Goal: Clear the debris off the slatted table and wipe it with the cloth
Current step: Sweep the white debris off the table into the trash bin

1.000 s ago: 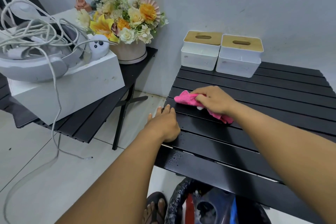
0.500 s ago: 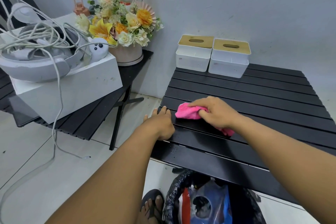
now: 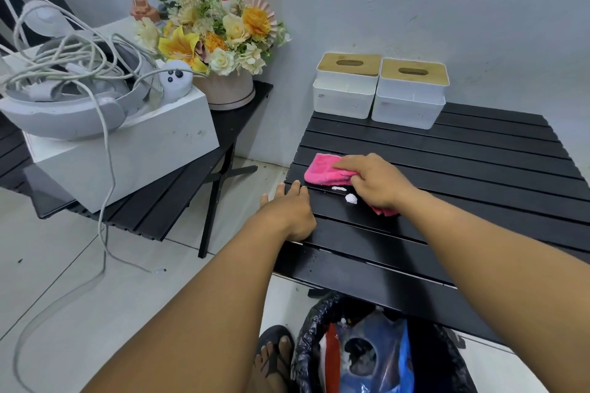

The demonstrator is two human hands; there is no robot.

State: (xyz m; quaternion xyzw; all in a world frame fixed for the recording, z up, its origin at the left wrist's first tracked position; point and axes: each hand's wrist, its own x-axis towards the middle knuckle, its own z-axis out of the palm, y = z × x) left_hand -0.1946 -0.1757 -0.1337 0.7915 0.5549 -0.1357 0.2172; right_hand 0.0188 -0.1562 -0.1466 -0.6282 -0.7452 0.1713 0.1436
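pink cloth (image 3: 325, 169) lies bunched on the tabletop (image 3: 479, 175) near its left edge. my right grip (image 3: 380, 180) holds it, fingers curled over the top, with a tail of it poking out under the wrist. white scraps (image 3: 351, 198) sit just beside the cloth on its near side, between my two grips. my left grip (image 3: 289, 212) is wide, fingers straight, resting on the left edge. two boxes (image 3: 346, 92) stand at the back, and a bin bag (image 3: 319, 329) sits open below the front edge.

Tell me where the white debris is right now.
Head view: white bits lie on the slatted table near its left edge, just in front of the pink cloth, between the left hand and right hand.
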